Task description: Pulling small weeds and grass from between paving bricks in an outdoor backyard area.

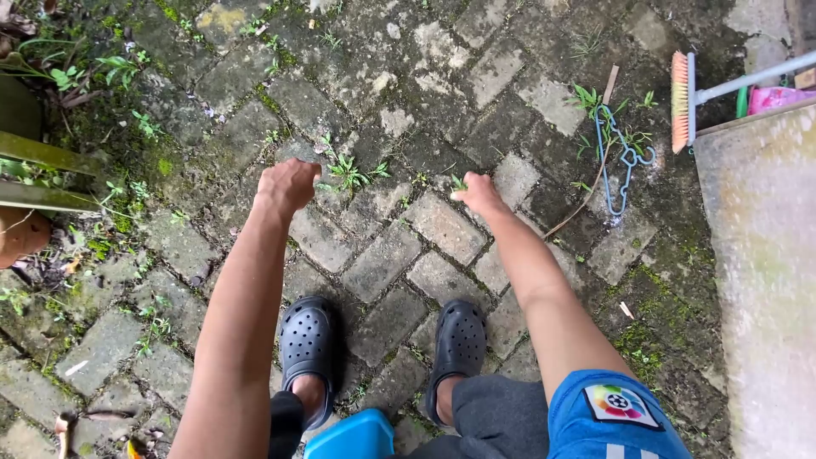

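Nearest, below the clogs (310, 348), a blue container (350, 435) shows only its rim; what it holds is hidden. Beyond the clogs, the right hand (481, 195) pinches a small weed (460, 182) sprouting from a paver joint, grip closed on it. Pulling low at the base, straight up, would likely bring the root. The left hand (287, 185) is fisted left of the larger weed (347, 172); whether it holds anything, I cannot tell. Farther right of that weed lie a blue hanger (619, 157) and a broom (682, 102).
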